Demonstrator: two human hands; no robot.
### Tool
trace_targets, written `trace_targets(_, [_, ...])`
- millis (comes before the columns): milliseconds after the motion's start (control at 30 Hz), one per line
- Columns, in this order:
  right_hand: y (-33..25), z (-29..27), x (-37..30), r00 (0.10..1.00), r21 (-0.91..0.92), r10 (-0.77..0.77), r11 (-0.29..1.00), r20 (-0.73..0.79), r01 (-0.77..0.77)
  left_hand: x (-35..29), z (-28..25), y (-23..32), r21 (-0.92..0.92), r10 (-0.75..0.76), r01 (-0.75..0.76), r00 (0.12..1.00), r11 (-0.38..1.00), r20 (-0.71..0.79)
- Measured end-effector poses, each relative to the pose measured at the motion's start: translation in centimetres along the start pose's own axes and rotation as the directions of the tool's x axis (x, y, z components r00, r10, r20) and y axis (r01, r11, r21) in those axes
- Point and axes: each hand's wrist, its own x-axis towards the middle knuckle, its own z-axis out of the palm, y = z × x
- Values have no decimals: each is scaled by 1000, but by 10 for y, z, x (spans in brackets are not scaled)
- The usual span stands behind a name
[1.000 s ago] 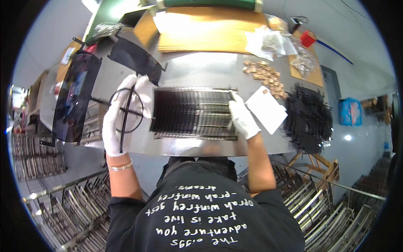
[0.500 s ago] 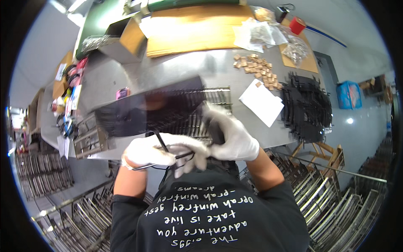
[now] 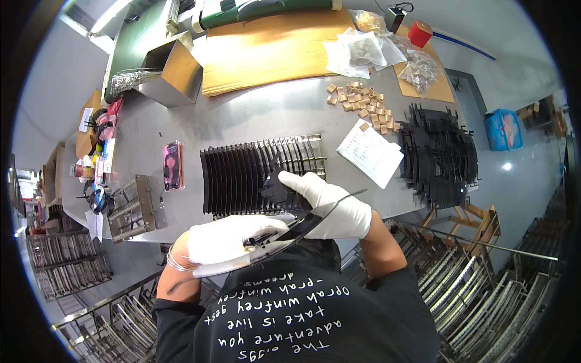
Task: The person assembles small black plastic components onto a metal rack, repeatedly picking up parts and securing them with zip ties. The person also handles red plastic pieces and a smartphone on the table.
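Rack (image 3: 260, 175) at tabletop's near edge mostly filled; left hand (image 3: 227, 239) and right hand (image 3: 330, 202) gripping one thin dark plate (image 3: 302, 225), not yet slotted.

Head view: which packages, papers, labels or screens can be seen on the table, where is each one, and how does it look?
Phone: left of the black rack, pink case, screen lit.
Paper sheet: right of the rack, white, printed.
Clear plastic bags: far edge, crumpled.
Open cardboard box: far left, brown.
Red box: far right corner, small.
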Motion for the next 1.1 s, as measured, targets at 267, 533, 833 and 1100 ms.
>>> trace_targets(267, [90, -85, -54, 868, 605, 497, 695, -13, -389, -91, -18, -27, -159, -86, -13, 799, 987, -596])
trace_targets(533, [74, -11, -9, 653, 814, 742, 468, -150, -344, -53, -2, -89, -755, -103, -227, 926, 615, -362])
trace_targets(833, [103, 20, 0, 807, -48, 532, 827, -258, -560, -27, -7, -78, -679, -111, -141, 943, 720, -314])
trace_targets(1100, [41, -8, 8, 881, -437, 411, 765, -235, -473, -1, -6, -52, -828, 12, -210, 971, 520, -239])
